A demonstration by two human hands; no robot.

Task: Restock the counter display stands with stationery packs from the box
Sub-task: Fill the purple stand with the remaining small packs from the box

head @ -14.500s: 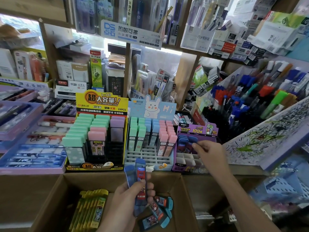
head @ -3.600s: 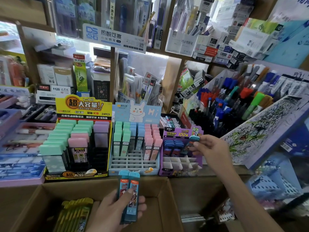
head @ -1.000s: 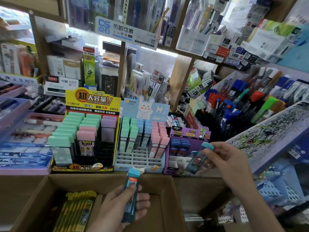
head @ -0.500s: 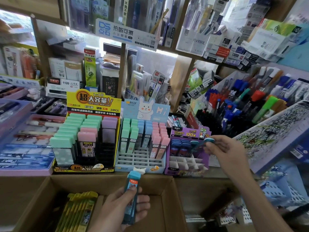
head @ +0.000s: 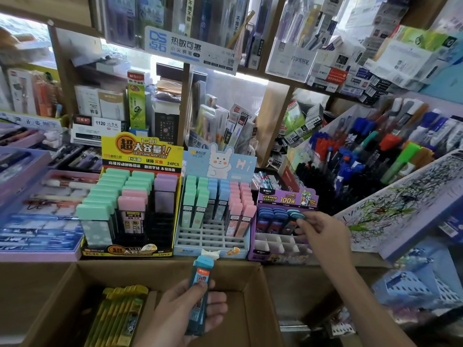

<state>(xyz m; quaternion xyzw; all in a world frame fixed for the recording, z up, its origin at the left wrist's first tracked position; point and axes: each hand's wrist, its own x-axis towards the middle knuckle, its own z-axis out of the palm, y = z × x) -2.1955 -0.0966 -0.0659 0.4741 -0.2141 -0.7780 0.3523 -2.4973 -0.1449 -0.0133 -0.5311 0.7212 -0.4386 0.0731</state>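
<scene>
Fingers (head: 305, 223) of the right hand (head: 324, 237) pinch a teal-capped pack (head: 295, 214) seating in the purple stand (head: 280, 197)'s back row, and the spare pack (head: 200, 289) gripped by the left hand (head: 185, 314) probably goes next into a free slot there.

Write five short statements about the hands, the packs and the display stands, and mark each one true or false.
1. The left hand grips a blue pack upright over the cardboard box. True.
2. The right hand holds nothing. False: it pinches a teal-capped pack at the purple stand.
3. The purple stand's front compartments are full. False: they are empty, and packs stand only towards the back.
4. Yellow packs lie in the left part of the box. True.
5. The rabbit stand holds only pink packs. False: it holds green, blue and pink ones.
</scene>
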